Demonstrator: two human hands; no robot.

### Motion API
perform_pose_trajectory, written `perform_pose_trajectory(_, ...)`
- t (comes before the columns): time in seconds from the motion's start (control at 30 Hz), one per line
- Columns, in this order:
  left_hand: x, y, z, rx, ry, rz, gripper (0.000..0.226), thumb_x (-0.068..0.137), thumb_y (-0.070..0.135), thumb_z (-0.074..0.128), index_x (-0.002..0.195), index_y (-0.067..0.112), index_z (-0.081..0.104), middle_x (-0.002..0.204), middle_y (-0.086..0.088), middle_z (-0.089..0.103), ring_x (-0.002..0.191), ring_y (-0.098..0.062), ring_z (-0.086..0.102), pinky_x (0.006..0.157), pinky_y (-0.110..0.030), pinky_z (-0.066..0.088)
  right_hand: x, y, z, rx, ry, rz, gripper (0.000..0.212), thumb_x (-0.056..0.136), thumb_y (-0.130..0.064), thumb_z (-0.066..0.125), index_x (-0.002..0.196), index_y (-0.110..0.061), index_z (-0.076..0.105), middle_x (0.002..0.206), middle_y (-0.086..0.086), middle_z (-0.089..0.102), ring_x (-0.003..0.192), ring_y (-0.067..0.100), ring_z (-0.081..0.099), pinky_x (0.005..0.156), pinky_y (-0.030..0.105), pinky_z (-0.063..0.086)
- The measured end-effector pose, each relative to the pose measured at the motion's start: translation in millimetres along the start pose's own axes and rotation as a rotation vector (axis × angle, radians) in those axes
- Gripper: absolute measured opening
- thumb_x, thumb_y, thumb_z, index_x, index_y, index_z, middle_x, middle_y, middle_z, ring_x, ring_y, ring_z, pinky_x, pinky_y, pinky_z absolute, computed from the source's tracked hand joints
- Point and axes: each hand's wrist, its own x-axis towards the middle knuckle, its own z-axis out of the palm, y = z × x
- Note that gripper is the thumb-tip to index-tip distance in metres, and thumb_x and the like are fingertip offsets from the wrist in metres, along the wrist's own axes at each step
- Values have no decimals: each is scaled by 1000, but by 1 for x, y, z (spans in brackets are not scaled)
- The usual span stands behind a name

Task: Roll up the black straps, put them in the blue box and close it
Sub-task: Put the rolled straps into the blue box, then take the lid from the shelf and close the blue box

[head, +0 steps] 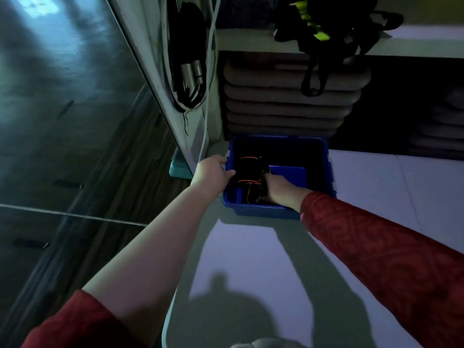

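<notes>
An open blue box sits on a white surface in front of a shelf unit. Inside it lie rolled black straps with orange edging, bunched at the left half of the box. My left hand grips the box's left rim, fingers curled over the edge. My right hand reaches down into the box and rests against the right side of the straps; its fingers are partly hidden, so the grasp itself is unclear. No lid for the box is visible.
The white surface extends right and toward me. Stacked beige pads fill the shelf behind the box. Black straps with yellow-green parts hang from the shelf above. Black cables hang at left. A teal item lies on the dark floor.
</notes>
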Motion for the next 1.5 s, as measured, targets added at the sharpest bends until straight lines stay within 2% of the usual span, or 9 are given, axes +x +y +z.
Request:
perform_pose_trajectory(0.2,-1,0,0,-2,15,-5,39,83,24,72,118,11,62,99,-9,66,91,-29,67,80,-43,59,12,-15,10,90,47,57,63,85,-22,69,132,-4,32,128,19,53,106,31,54,93,37,46)
perform_pose_trajectory(0.3,-1,0,-1,3,16,8,40,83,25,72,120,12,61,103,-10,67,91,-28,67,82,-42,58,5,-9,3,51,-7,7,79,70,-30,83,131,-7,38,129,17,54,116,33,54,95,35,46)
perform_pose_trajectory(0.4,-4,0,0,25,19,16,42,84,26,70,123,12,60,106,-9,69,91,-27,68,83,-41,58,-4,-2,-4,30,-43,-48,72,70,-34,82,127,-13,44,126,12,57,112,27,55,87,29,44)
perform_pose_trajectory(0.57,-20,0,5,-54,-3,-21,45,80,22,75,121,11,61,102,-11,68,85,-30,69,80,-43,59,-30,11,-18,26,-8,-146,64,71,-36,81,125,-20,51,124,3,61,111,21,58,97,35,48)
perform_pose_trajectory(0.83,-78,16,42,-61,-73,12,40,81,20,72,118,12,61,100,-10,67,83,-33,69,78,-45,59,-108,70,-38,-13,7,-115,47,79,-33,75,122,-21,59,123,-1,60,110,15,55,92,27,46)
perform_pose_trajectory(1.0,-110,43,65,154,-90,73,42,83,21,68,122,7,58,108,-16,66,96,-34,65,81,-39,55,-159,104,-53,2,26,-90,44,80,-34,74,120,-22,60,120,1,60,108,17,58,91,29,48)
perform_pose_trajectory(1.13,-117,88,56,362,-40,142,52,84,39,64,125,8,54,114,-20,59,101,-38,62,81,-44,54,-194,108,-91,17,30,-126,43,83,-34,71,122,-23,58,123,2,60,104,17,61,89,28,49)
perform_pose_trajectory(1.37,-105,268,-22,267,179,532,53,82,44,63,128,18,57,123,-9,63,110,-26,60,92,-34,48,-251,57,-246,-93,413,-307,39,84,-34,70,120,-20,62,121,3,63,105,18,62,86,29,50)
perform_pose_trajectory(1.5,-112,385,-93,262,324,772,49,87,44,59,130,22,55,124,-2,61,109,-20,60,87,-30,48,-296,15,-361,-226,831,-396,35,85,-33,68,117,-20,64,117,-1,64,103,16,61,81,24,46)
